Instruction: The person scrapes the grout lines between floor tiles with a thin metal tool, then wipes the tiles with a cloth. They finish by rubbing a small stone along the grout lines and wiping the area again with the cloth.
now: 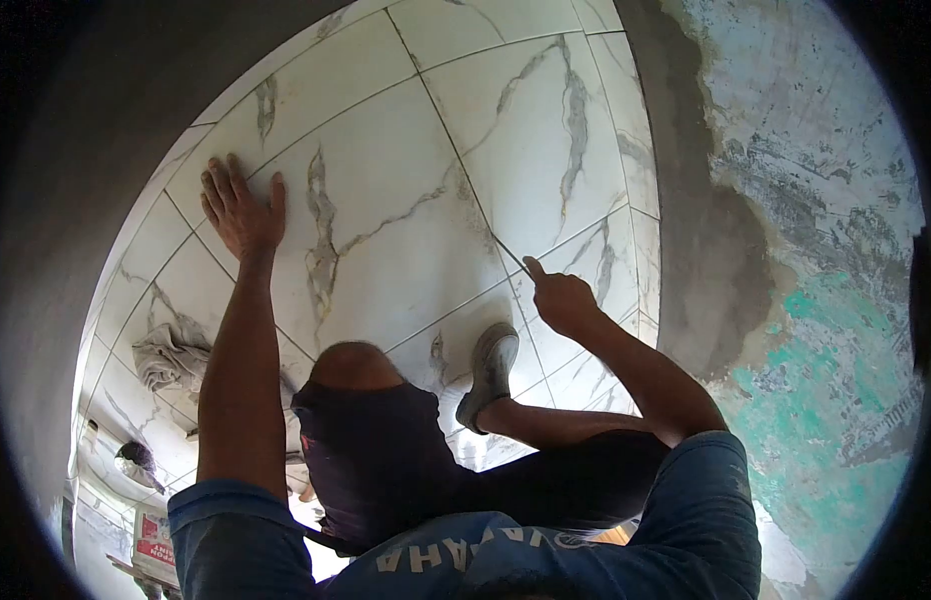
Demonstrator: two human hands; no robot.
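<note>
My left hand lies flat on a white floor tile with grey veining, its fingers spread and nothing in them. To the right, my right hand is closed with the index finger stretched forward. From under that finger runs a thin dark pointed tool, its tip at the dark joint line between two large tiles. The tool's handle is hidden in my fist, so its exact kind does not show. Greyish smears mark the tile beside the joint.
My knee and my shoe are close below the hands. A crumpled grey cloth lies at the left. Beyond it stand a dark-and-white round item and a printed red-and-white container. A patchy, green-stained wall borders the tiles at right.
</note>
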